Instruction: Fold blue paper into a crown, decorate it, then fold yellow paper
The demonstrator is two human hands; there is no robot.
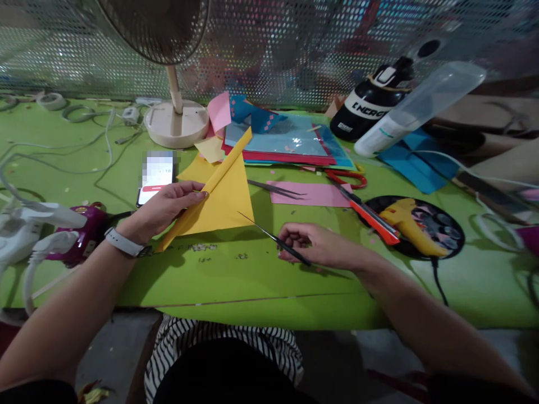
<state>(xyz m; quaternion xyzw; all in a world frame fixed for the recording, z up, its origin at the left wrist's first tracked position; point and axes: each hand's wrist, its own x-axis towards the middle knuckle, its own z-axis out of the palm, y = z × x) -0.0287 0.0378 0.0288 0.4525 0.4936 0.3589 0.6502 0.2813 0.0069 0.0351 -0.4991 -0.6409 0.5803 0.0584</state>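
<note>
My left hand pinches a sheet of yellow paper by a rolled or folded strip along its edge. The strip runs slantwise from lower left to upper right, and the rest of the sheet fans out to the right. In my right hand is a slim dark pointed tool, its thin tip over the sheet's lower right part. Whether the tip touches the paper I cannot tell. Dark tweezers lie just beyond, partly on a pink paper strip. Small paper bits lie below the yellow sheet.
A red utility knife and a yellow glue gun on a black dish lie at right. Behind are stacked coloured sheets, a fan, and a bottle. A phone and plugged cables are at left.
</note>
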